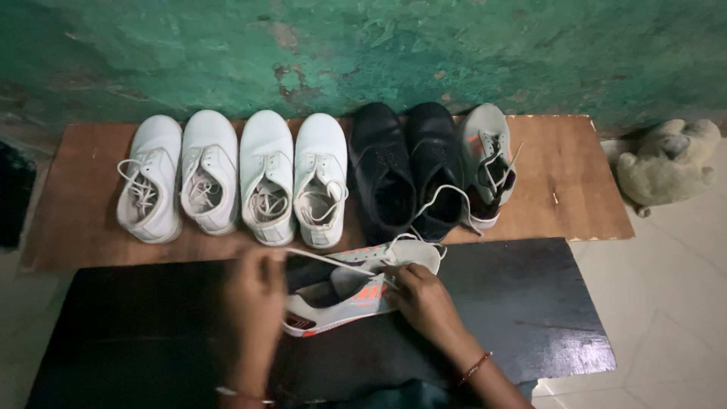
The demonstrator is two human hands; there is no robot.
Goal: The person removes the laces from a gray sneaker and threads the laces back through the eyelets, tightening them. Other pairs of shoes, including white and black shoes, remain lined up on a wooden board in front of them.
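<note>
A grey sneaker with orange marks (356, 291) lies on its side on a black board (515, 303) in front of me. My left hand (254, 291) pinches a white lace (333, 262) drawn taut across the shoe's opening. My right hand (424, 299) grips the sneaker's side near the laces. A red thread band circles the right wrist. The matching grey sneaker (488, 163) stands upright on the brown board (575, 182) behind.
Several white sneakers (238, 178) and a pair of black shoes (409, 170) line the brown board against a green wall (379, 53). A worn stuffed toy (670, 159) lies on the tiled floor at right. A dark object (14, 197) sits at the left edge.
</note>
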